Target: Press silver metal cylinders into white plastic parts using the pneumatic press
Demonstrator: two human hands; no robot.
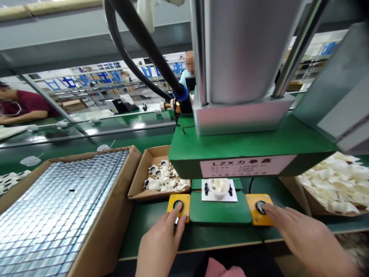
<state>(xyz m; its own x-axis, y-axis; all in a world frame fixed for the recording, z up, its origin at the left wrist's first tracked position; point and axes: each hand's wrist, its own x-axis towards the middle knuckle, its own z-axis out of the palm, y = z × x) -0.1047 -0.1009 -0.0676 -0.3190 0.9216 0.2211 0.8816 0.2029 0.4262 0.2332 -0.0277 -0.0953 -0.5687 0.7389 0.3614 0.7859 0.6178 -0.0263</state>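
My left hand [162, 240] reaches to the left yellow button box [186, 207], its index finger on the round button. Between thumb and fingers shows a small shiny thing, too small to name. On the right yellow button box [266, 220], the fingertips of my right hand [300, 231] touch the button, fingers stretched out, nothing seen in them. Between the boxes, a round whitish part [219, 187] sits on the white plate [204, 195] of a green press [250, 148], under its head.
At left, a carton [99, 227] holds rows of shiny metal pieces. A smaller carton [138, 181] holds white parts with dark rings. More white parts [338, 184] fill a container at right. Behind the bench are a person in a dark red top [34, 104] and another person [187, 71].
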